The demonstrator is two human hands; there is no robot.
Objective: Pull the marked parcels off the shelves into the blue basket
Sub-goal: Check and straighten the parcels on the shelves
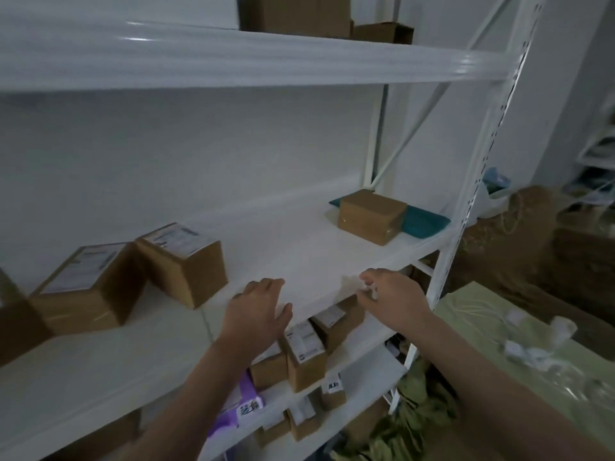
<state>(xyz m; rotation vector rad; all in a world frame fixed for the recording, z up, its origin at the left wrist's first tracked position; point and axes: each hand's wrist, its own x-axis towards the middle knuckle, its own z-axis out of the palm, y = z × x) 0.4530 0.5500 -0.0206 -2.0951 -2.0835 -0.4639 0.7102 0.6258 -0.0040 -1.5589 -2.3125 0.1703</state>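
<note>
Both hands empty, fingers apart: left hand [258,307] flat on white metal shelf [299,261], right hand [389,296] curled at front lip. Labelled brown cardboard boxes [183,261] well left; plain brown box [371,216] on teal pouch [422,222] far right. Blue basket out of view. Risks — labels blurred, possibly wrong parcel picked; long reach could topple leaning boxes.

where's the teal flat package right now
In the head view, the flat teal padded package lies at the far right end of the middle white shelf, partly under a small brown cardboard box.
</note>
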